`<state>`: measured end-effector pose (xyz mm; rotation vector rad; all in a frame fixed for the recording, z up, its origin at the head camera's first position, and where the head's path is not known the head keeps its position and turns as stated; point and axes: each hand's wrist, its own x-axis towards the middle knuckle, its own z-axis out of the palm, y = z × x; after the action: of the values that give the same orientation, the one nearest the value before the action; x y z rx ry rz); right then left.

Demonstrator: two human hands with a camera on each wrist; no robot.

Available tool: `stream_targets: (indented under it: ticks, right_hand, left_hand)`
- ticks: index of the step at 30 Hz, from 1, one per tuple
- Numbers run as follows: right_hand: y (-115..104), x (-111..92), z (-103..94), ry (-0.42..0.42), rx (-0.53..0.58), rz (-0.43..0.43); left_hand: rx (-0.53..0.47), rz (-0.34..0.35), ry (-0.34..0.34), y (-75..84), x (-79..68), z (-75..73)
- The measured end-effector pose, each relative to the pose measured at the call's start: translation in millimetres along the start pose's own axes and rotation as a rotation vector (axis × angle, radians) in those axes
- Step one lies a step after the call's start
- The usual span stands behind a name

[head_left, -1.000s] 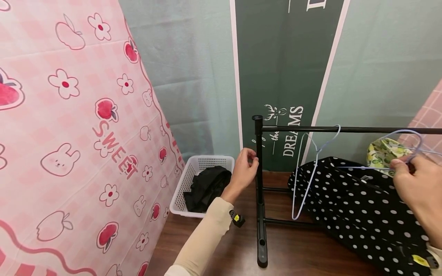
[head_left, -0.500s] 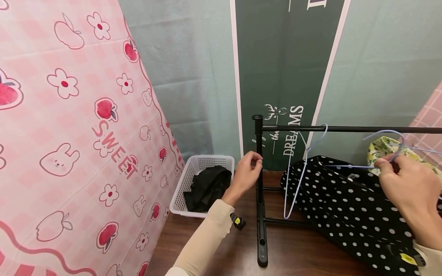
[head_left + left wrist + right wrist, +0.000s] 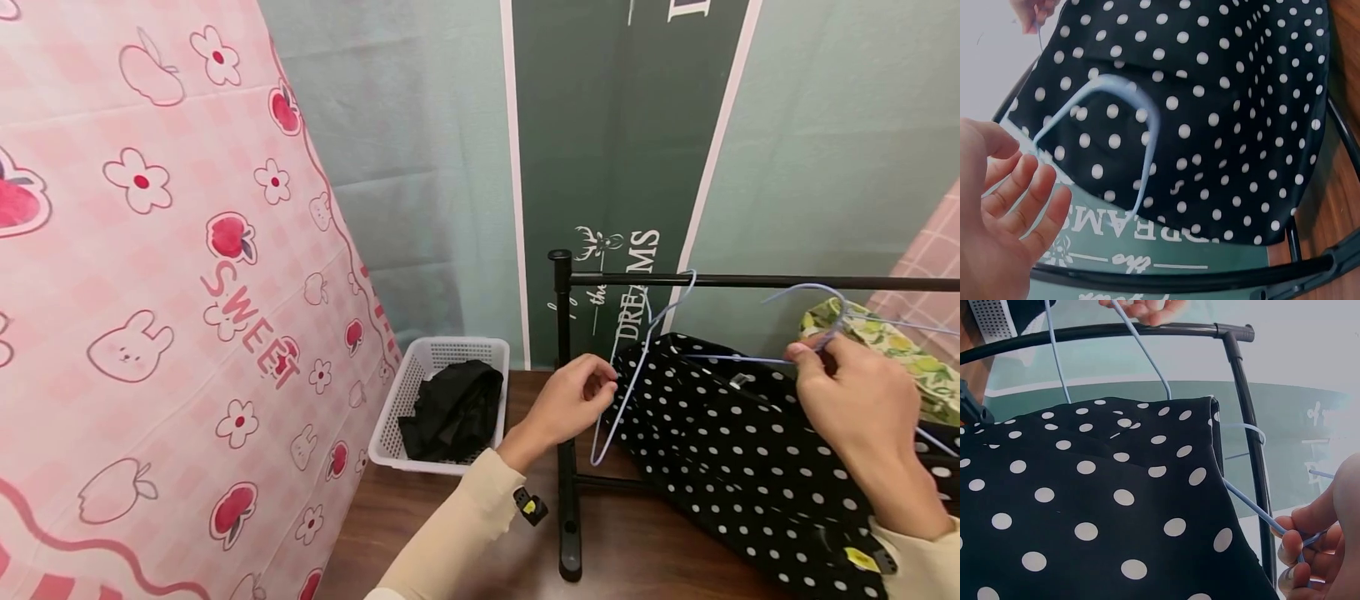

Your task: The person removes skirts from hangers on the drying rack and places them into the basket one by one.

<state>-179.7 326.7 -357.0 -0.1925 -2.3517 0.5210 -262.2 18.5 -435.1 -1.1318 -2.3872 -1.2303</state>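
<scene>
My right hand point(image 3: 862, 404) pinches a light blue wire hanger point(image 3: 806, 286) just below its hook. One arm of this hanger runs into the neck of a black garment with white polka dots point(image 3: 720, 450), which hangs down at the right. Another blue hanger point(image 3: 652, 322) hangs bare from the rail of a black clothes rack point(image 3: 750, 281). My left hand point(image 3: 573, 404) is at that bare hanger's left side, fingers loosely bent. In the left wrist view the left hand's thumb and fingers are apart, with the bare hanger just beyond the fingertips.
A white perforated basket point(image 3: 382, 442) with black cloth point(image 3: 453, 408) in it stands left of the rack's post point(image 3: 568, 517). Lemon-print fabric point(image 3: 926, 362) hangs behind my right hand. A pink printed curtain point(image 3: 187, 292) closes off the left side.
My right hand has moved left with its hanger and the polka-dot garment. The bare hanger has slid left along the rail. My left hand has moved from the rack's post rightward to that hanger.
</scene>
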Motion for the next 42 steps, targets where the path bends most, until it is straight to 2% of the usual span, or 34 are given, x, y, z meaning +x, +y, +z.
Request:
stream_targets:
  ticks: [7,13,17,21,26,34,42]
  right_hand:
    - [-10,-1,5.6,-0.044,0.028,0.009]
    - [-13,-3,9.3,-0.056,0.081,-0.033]
    - [-17,-5,11.9,-0.053,0.084,-0.050]
    - [-19,-7,14.5,-0.049,0.094,-0.059]
    - [-22,-8,16.8,-0.041,0.105,-0.064]
    - [-25,-7,17.2,-0.034,0.119,-0.088]
    - [-26,-7,16.8,-0.048,0.118,-0.089]
  left_hand:
    - [0.006,0.029,-0.007,6.4,-1.8,2.6]
    - [-0.020,0.041,0.001,9.8,-4.3,-0.3]
    - [-0.027,0.059,-0.025,15.7,-6.6,-1.5]
    - [0.027,0.058,-0.057,18.9,-9.7,-1.3]
    - [0.121,0.060,-0.065,17.1,-12.6,-0.7]
    - [0.193,0.041,-0.013,12.0,-15.0,-6.4]
    - [0.199,-0.049,0.045,8.8,-16.7,-15.6]
